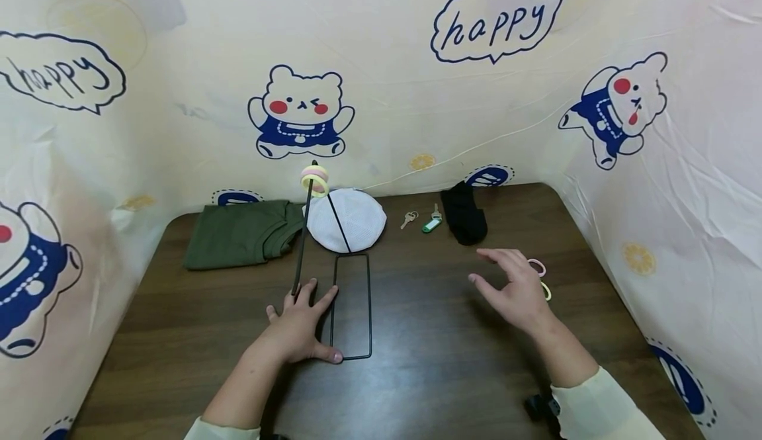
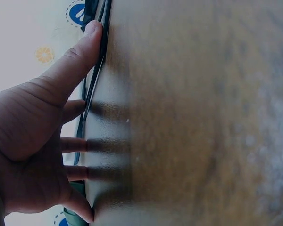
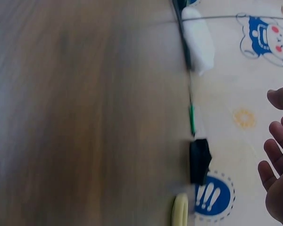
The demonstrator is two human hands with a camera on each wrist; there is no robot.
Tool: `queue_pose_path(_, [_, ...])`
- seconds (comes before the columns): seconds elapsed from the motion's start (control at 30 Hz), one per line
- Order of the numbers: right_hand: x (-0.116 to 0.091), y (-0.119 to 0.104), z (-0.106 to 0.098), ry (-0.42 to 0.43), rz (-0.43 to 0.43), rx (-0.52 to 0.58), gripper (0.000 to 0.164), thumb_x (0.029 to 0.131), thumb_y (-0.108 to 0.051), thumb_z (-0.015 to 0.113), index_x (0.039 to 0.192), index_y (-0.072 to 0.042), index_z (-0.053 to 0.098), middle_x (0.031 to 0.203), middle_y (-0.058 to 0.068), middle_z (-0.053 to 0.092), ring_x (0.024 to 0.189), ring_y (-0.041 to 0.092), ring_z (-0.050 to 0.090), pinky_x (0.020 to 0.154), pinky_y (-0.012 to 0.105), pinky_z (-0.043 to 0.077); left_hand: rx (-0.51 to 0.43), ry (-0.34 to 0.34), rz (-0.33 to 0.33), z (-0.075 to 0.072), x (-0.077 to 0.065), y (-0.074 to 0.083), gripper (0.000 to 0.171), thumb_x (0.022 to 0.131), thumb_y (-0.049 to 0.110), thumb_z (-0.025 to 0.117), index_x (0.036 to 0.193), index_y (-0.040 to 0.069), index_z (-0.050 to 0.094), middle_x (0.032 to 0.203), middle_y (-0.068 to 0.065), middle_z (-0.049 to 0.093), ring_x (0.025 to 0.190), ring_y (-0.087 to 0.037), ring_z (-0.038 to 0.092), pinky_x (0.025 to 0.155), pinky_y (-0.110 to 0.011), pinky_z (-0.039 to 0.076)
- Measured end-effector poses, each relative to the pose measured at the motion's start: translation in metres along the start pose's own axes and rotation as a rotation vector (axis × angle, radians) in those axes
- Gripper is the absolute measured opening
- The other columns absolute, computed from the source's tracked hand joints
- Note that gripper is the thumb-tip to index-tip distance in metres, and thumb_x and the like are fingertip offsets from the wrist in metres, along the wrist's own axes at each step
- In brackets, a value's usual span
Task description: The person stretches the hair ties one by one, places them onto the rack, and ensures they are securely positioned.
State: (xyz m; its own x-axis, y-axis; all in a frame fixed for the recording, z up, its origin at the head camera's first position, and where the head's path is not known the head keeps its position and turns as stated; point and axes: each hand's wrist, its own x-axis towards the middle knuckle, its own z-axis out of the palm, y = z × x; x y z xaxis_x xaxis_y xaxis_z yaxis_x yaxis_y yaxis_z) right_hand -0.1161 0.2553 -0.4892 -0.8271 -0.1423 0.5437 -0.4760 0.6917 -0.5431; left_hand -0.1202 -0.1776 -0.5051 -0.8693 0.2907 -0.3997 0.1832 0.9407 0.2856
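Threaded rings (image 1: 314, 173) sit on the stand (image 1: 370, 306) beyond the spread left grip (image 1: 297, 324); two loose rings (image 1: 550, 291) seemingly remain beside the empty, relaxed right grip (image 1: 519, 294).

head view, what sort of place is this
Probably an indoor tabletop booth, perhaps set up for filming: a dark wood-grain table stands inside a wrinkled cartoon-printed backdrop that rises on three sides, and household items such as a folded green cloth lie spread out on it.
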Motion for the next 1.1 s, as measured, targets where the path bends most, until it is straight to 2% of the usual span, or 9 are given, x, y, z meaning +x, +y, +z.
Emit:
queue_pose_path(0.2, [-0.006, 0.019, -0.013, -0.038, 0.078, -0.057, 0.047, 0.083, -0.016, 0.089, 0.126, -0.010, 0.070, 0.115, 0.009, 0.073, 0.112, 0.025, 0.062, 0.093, 0.049, 0.050, -0.002, -0.002, -0.001, 0.000, -0.001, 0.001, 0.135, 0.052, 0.081, 0.085, 0.166, 0.036, 0.027, 0.171, -0.019, 0.010, 0.149, -0.059, 0.012, 0.098, -0.091, 0.010])
queue_pose_path(0.43, [-0.013, 0.040, -0.023, -0.082, 0.140, -0.139, 0.050, 0.084, -0.016, 0.088, 0.128, -0.004, 0.068, 0.111, 0.010, 0.073, 0.107, 0.028, 0.062, 0.087, 0.052, 0.054, -0.003, 0.000, 0.003, 0.001, -0.001, 0.001, 0.135, 0.052, 0.081, 0.085, 0.166, 0.036, 0.027, 0.171, -0.019, 0.010, 0.149, -0.059, 0.012, 0.098, -0.091, 0.011])
queue_pose_path(0.6, [-0.015, 0.053, -0.029, -0.124, 0.190, -0.158, 0.050, 0.086, -0.018, 0.086, 0.129, 0.000, 0.067, 0.112, 0.015, 0.071, 0.108, 0.033, 0.060, 0.084, 0.053, 0.058, -0.001, -0.001, 0.003, 0.000, 0.000, 0.000, 0.135, 0.052, 0.081, 0.085, 0.166, 0.036, 0.026, 0.171, -0.019, 0.010, 0.149, -0.060, 0.012, 0.098, -0.092, 0.010])
queue_pose_path(0.7, [-0.016, 0.061, -0.033, -0.145, 0.216, -0.174, 0.050, 0.087, -0.020, 0.085, 0.128, 0.002, 0.067, 0.113, 0.020, 0.069, 0.109, 0.040, 0.058, 0.090, 0.057, 0.053, 0.001, -0.007, 0.003, -0.001, 0.001, 0.000, 0.135, 0.053, 0.081, 0.085, 0.166, 0.036, 0.025, 0.171, -0.019, 0.010, 0.150, -0.060, 0.009, 0.097, -0.092, 0.010])
queue_pose_path(0.83, [-0.014, 0.070, -0.040, -0.161, 0.242, -0.205, 0.050, 0.087, -0.022, 0.084, 0.128, 0.002, 0.067, 0.116, 0.025, 0.068, 0.112, 0.047, 0.055, 0.096, 0.062, 0.040, 0.003, -0.009, 0.008, -0.002, 0.001, 0.002, 0.134, 0.054, 0.081, 0.085, 0.166, 0.035, 0.025, 0.171, -0.019, 0.009, 0.151, -0.059, 0.006, 0.098, -0.092, 0.010])
queue_pose_path(1.1, [-0.009, 0.083, -0.049, -0.242, 0.345, -0.259, 0.055, 0.090, -0.028, 0.081, 0.133, 0.003, 0.063, 0.126, 0.029, 0.063, 0.118, 0.051, 0.051, 0.096, 0.067, 0.037, 0.010, -0.002, 0.003, -0.003, -0.001, 0.003, 0.133, 0.055, 0.079, 0.085, 0.166, 0.035, 0.026, 0.171, -0.020, 0.011, 0.150, -0.060, 0.008, 0.098, -0.092, 0.012])
